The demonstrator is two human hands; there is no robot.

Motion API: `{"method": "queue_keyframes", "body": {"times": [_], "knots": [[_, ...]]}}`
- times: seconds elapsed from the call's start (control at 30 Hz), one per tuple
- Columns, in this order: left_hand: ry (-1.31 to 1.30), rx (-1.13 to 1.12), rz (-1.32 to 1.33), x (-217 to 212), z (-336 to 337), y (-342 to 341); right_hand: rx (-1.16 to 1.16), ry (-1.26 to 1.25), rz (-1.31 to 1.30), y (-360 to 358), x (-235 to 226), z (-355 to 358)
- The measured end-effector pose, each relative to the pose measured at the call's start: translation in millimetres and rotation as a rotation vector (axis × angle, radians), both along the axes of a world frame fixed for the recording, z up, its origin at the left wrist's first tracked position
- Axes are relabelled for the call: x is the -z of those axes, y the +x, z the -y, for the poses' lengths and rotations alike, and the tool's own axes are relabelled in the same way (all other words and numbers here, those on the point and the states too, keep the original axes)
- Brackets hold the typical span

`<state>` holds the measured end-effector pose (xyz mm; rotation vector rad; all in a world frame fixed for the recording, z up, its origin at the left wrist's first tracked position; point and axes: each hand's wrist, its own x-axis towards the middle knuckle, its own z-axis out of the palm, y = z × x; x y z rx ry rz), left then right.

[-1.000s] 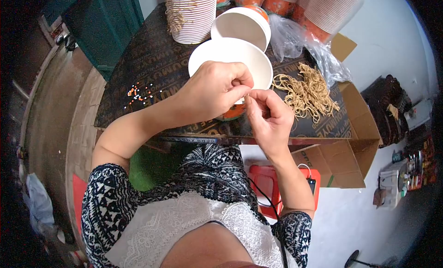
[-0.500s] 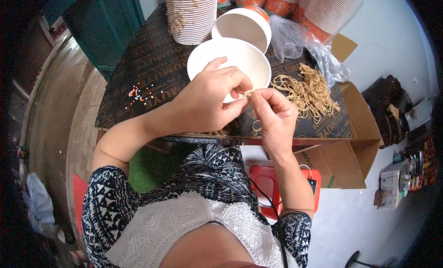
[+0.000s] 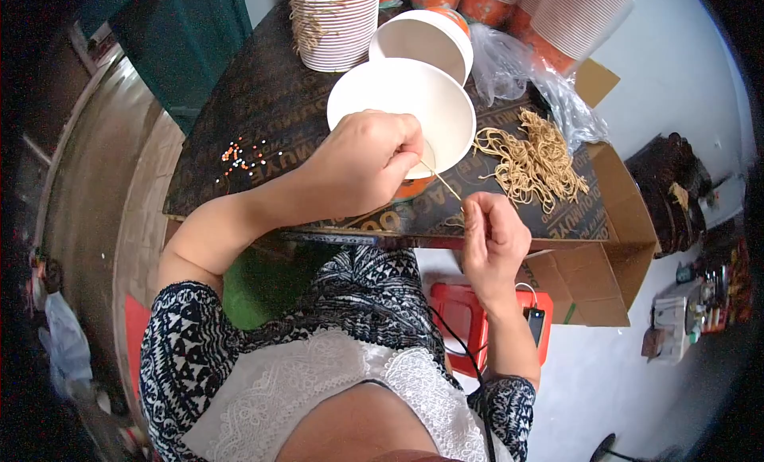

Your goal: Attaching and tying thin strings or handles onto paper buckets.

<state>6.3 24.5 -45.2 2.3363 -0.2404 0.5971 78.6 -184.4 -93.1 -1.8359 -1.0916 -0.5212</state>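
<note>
A thin tan cord [image 3: 440, 179] runs taut between my two hands. My left hand [image 3: 368, 161], in front of the nearest white paper bowl [image 3: 430, 104], pinches its upper end between thumb and fingers. Lower and to the right, at the table's front edge, my right hand [image 3: 497, 237] pinches the other end. A tangled heap of tan cords [image 3: 537, 163] lies on the table to the right of the bowl. Small orange and white beads [image 3: 236, 156] are scattered on the left. My left hand hides part of the bowl's near rim.
Behind the bowl stand a second white bowl [image 3: 422, 44], a tall stack of bowls [image 3: 341, 28] with cords hanging at its side, and more orange-and-white stacks [image 3: 585, 12]. Clear plastic wrap [image 3: 505, 60] lies beside them. An open cardboard box [image 3: 617, 203] adjoins the table's right edge.
My hands were together at the bowl's near edge; now they are apart. The right hand has moved down and right, stretching the cord between them. My left hand's fingers have curled in.
</note>
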Motion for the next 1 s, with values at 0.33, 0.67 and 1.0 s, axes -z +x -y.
{"method": "queue_keyframes", "body": {"times": [0.33,0.67,1.0], "knots": [[0.488,0.098,0.149,-11.5,-113.0,39.7,-0.129,-0.012,-0.269,13.4,18.8,20.4],[0.595,-0.007,0.281,-5.2,-96.8,-9.9,-0.247,0.142,-0.759,5.3,20.3,74.5],[0.466,-0.238,0.474,8.0,15.6,12.9,-0.578,0.369,-1.019,-13.9,-22.0,40.8]]}}
